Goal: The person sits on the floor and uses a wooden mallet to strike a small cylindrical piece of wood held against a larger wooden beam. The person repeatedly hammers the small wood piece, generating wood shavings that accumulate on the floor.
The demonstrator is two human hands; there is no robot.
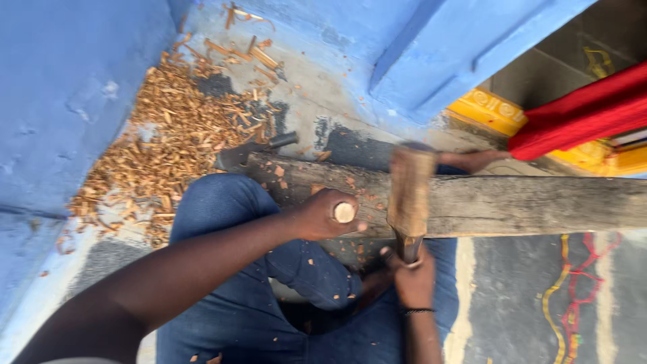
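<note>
While left hand (327, 214) fists a chisel (344, 212) on plank (512, 202), right grip (412, 280) clenches mallet (408, 192).

the person wore dark blue denim trousers (229, 283), speckled with small orange wood flecks, filling the view from 9 to 6 o'clock. both forearms were bare, without sleeves. a thin black band (418, 311) circled the right wrist at 5 o'clock.
</note>
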